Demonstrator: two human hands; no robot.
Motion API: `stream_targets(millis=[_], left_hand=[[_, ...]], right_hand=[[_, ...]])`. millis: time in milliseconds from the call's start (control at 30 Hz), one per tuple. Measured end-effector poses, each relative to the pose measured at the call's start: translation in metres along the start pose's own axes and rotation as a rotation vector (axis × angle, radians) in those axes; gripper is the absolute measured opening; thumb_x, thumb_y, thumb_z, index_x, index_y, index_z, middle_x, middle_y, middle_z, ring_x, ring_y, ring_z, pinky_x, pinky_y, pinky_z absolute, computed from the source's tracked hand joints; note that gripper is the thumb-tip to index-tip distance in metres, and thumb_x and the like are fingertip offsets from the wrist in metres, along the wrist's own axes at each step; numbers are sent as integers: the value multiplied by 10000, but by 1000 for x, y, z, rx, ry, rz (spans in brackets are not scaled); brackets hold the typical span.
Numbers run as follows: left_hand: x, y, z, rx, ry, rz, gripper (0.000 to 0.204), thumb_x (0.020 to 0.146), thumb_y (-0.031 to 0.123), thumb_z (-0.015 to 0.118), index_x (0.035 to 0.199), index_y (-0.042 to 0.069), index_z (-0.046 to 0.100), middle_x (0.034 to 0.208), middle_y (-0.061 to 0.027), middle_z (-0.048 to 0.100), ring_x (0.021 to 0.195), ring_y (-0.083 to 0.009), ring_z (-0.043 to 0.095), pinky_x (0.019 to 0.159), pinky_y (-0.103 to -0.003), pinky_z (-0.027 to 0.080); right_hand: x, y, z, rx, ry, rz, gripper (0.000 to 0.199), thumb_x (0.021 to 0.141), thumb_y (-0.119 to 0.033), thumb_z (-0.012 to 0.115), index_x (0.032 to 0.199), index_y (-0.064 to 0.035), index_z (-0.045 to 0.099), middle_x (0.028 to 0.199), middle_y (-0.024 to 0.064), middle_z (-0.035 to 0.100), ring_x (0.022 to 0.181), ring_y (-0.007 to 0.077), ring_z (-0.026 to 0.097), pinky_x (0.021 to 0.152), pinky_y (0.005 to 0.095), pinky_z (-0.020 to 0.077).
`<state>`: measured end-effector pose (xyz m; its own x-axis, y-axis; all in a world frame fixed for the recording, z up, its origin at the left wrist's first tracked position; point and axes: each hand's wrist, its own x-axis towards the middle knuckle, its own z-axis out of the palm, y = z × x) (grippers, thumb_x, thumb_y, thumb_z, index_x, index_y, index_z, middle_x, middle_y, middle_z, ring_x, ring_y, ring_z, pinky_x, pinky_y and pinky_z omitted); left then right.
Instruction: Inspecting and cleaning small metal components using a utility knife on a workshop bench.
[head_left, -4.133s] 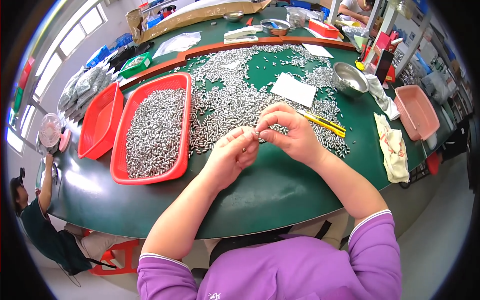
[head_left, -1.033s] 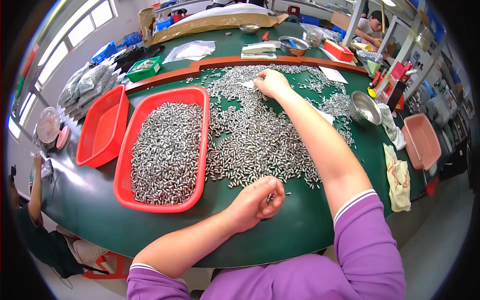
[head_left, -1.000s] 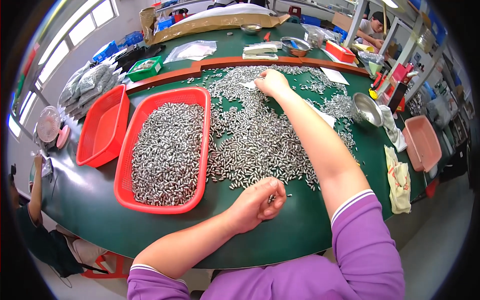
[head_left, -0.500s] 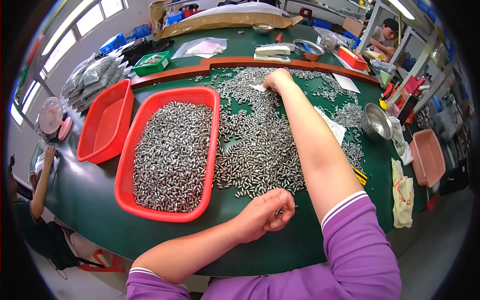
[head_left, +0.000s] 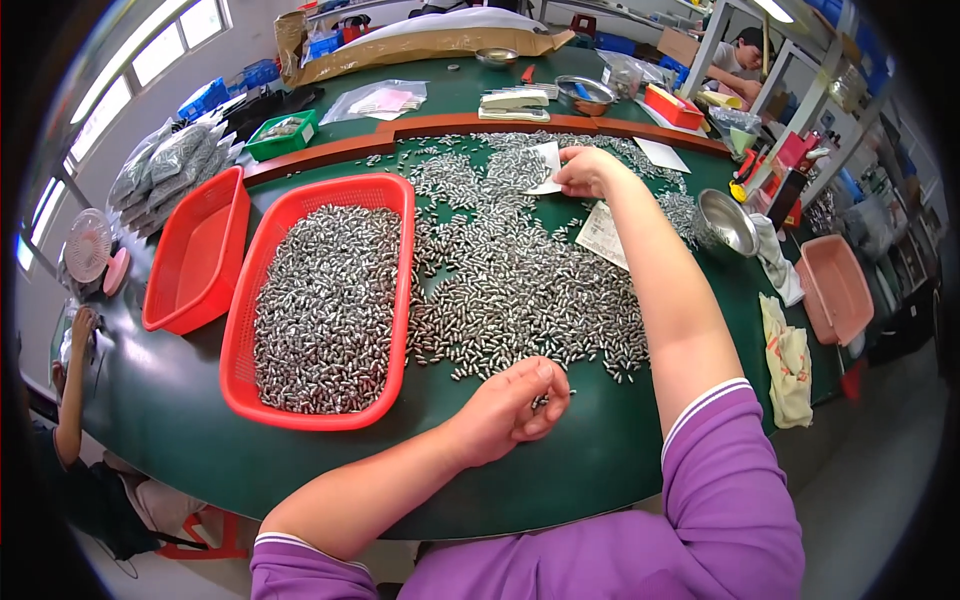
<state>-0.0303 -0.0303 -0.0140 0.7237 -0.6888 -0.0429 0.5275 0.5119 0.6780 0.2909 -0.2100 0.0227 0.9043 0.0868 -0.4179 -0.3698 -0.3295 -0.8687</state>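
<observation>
Small silvery, bullet-shaped metal pieces [head_left: 530, 300] lie in a wide spread over the green table. At the far part of this spread, my right hand [head_left: 590, 172] pinches a white card [head_left: 546, 168], which is tilted up on edge among the pieces. My left hand [head_left: 508, 412] is curled at the near edge of the spread, with a few metal pieces showing between its fingers. Left of the spread stands a red perforated basket [head_left: 402, 290] heaped with the same pieces. A printed paper sheet [head_left: 604, 236] rests on the pieces beside my right forearm.
An empty red tray [head_left: 205, 250] stands left of the basket. A wooden strip [head_left: 430, 126] borders the far side. On the right are a steel bowl [head_left: 728, 222], cloths [head_left: 788, 365] and a pink tub [head_left: 836, 290]. Another person's arm [head_left: 72, 370] reaches in at far left.
My right hand has moved right and lifted the card from nearly flat to tilted up. More of the printed sheet now shows beside my forearm. My left hand stays curled.
</observation>
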Motion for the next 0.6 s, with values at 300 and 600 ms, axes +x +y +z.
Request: stream_targets(millis=[300,600], left_hand=[[2,-3,-3,30,-26,13,302,1015,305,405,973,33,529,754,-53,487,505,-77,330,459,-214,284],[1,-4,0,52,-8,28,282,1012,294,415,965,41,531,740,-44,488,498,-74,318,453,-215,277]], right_hand=[[-54,14,-40,-48,-276,45,432,822,39,648,1196,-171,597,1013,-22,637,885,99,613,777,258,531],[-107,3,-62,-260,-523,-185,376,821,16,629,1173,-116,616,935,-63,624,823,59,598,749,231,526]])
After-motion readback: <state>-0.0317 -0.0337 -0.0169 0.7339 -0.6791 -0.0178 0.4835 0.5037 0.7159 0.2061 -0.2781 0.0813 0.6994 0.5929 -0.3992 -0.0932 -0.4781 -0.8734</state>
